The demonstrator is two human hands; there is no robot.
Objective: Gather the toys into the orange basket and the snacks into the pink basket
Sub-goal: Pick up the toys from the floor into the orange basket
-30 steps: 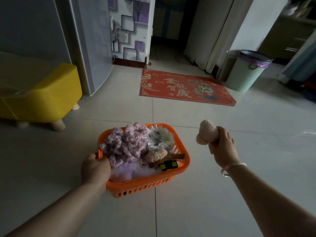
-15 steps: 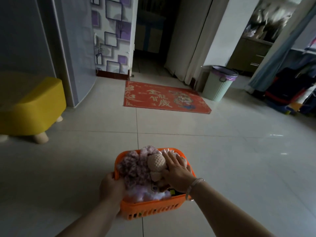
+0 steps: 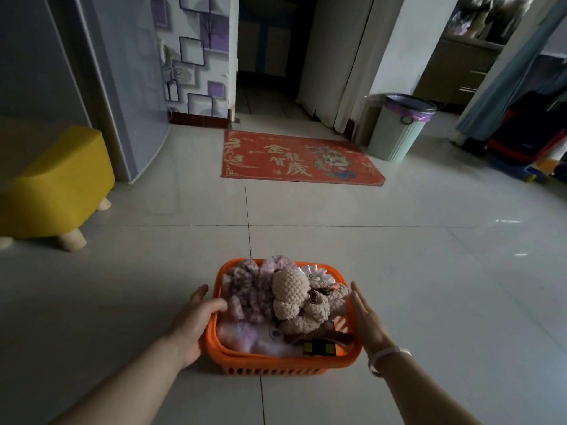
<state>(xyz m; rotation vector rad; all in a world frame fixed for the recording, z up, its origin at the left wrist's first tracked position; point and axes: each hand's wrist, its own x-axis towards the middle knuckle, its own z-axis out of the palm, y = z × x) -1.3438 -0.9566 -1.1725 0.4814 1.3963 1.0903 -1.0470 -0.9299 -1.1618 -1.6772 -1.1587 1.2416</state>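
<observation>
Several toys already fill the orange basket (image 3: 277, 361) on the tiled floor, so the toy half looks nearly done. The left hand (image 3: 193, 320) grips the basket's left rim, thumb over the edge beside the purple crocheted plush (image 3: 250, 289). In the middle lie a beige crocheted doll (image 3: 290, 291) and a small yellow-black car (image 3: 319, 348). The right hand (image 3: 366, 317) is flat, fingers straight, at the right rim. No snacks or pink basket show.
</observation>
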